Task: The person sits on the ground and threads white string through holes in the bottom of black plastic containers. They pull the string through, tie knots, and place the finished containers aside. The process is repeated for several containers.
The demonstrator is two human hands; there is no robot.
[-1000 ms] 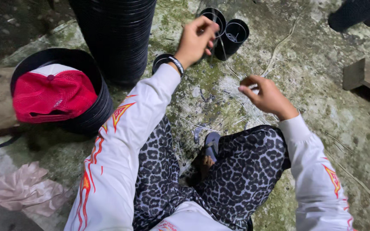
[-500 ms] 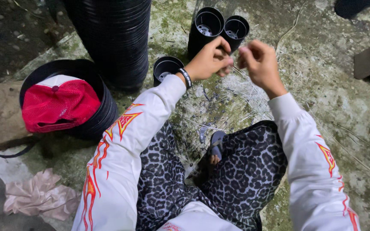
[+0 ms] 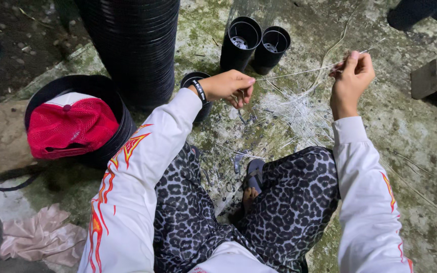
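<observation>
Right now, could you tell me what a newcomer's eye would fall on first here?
The pale strand stretched taut between the left hand and the raised right hand, top centre. At left, a red mesh cap lies in a black tub. Behind it rises a tall stack of black pots.

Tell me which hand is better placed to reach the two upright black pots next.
Left. The left hand pinches the thin strand just below the two black pots; the right hand holds the strand's other end, farther off.
</observation>
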